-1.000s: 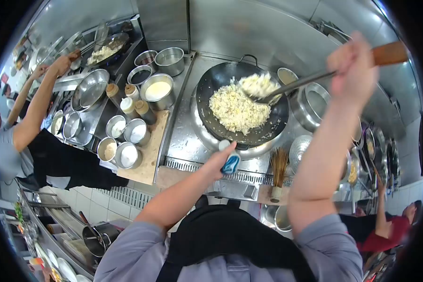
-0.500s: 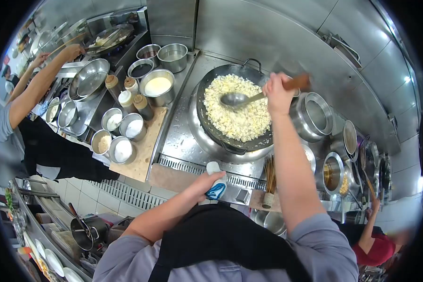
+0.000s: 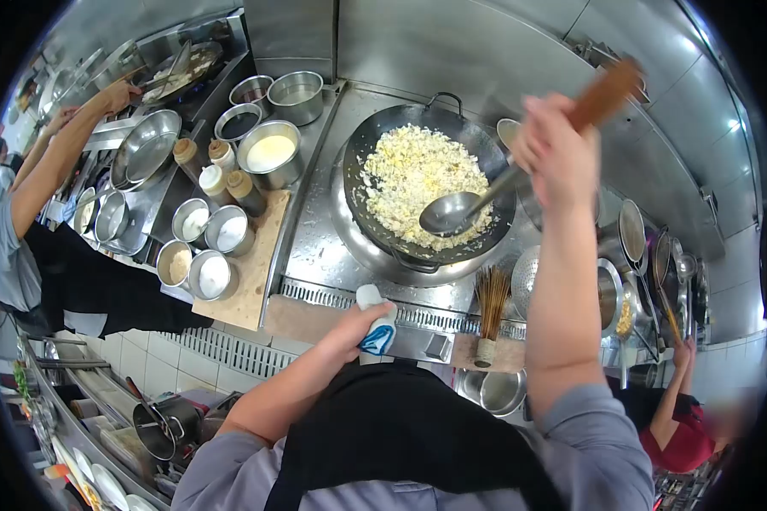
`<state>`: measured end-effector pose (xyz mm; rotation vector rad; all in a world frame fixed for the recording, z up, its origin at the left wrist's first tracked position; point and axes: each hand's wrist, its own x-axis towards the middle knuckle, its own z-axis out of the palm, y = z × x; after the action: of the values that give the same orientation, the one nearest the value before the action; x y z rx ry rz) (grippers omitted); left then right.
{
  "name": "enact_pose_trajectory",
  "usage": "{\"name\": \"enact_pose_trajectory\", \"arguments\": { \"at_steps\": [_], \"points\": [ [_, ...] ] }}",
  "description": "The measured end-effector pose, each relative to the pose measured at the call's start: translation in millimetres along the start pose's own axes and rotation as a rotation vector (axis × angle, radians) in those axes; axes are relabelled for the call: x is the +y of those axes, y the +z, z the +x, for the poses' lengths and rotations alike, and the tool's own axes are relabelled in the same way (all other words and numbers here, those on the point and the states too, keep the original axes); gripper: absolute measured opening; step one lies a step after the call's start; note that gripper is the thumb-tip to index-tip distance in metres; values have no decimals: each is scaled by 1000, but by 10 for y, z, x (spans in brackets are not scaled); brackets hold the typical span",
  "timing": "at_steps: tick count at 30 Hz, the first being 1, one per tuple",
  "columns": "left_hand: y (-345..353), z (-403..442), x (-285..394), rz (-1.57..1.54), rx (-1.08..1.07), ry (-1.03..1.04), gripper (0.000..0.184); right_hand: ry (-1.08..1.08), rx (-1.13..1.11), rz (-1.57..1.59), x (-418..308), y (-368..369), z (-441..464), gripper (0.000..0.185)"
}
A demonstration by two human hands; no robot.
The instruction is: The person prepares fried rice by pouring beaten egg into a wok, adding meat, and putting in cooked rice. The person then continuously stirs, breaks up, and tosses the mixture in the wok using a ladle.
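My right hand (image 3: 562,152) is closed around the long shaft of a ladle (image 3: 449,213), just below its wooden handle. The ladle's bowl rests against the near right side of a heap of chopped white and yellow food (image 3: 418,170), perhaps egg or rice. That food lies in a large black wok (image 3: 368,213) with two loop handles, set on a round burner. My left hand (image 3: 355,329) is at the counter's front edge, gripping a folded white and blue cloth (image 3: 377,339). A bundle of thin sticks, a bamboo wok brush (image 3: 488,317), stands right of it.
Left of the wok, a wooden board (image 3: 247,285) holds metal pots of white powder and squeeze bottles (image 3: 213,183). Behind them is a pot of pale yellow liquid (image 3: 271,153). A co-worker (image 3: 25,230) cooks at the left; another person (image 3: 677,426) stands right. Strainers (image 3: 631,228) hang right.
My right hand has moved right and up, tilting the ladle; its bowl has gone from the heap's middle to its near right side. The food has spread. My left hand still holds the cloth.
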<state>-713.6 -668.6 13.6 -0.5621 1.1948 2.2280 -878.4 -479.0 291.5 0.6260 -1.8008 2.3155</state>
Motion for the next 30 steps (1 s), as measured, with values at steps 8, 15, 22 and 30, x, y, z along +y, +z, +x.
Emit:
{"name": "enact_pose_trajectory", "arguments": {
  "at_steps": [8,15,22,30],
  "points": [
    [168,111,191,38,-67,-39,37,4,276,-96,273,-462,191,28],
    [364,319,501,-103,-12,-52,46,-117,465,101,843,-898,-220,30],
    [607,660,496,98,99,-114,32,-324,480,145,280,-887,206,27],
    [589,661,520,124,136,-84,28,-107,459,28,260,-804,574,22]
  ]
}}
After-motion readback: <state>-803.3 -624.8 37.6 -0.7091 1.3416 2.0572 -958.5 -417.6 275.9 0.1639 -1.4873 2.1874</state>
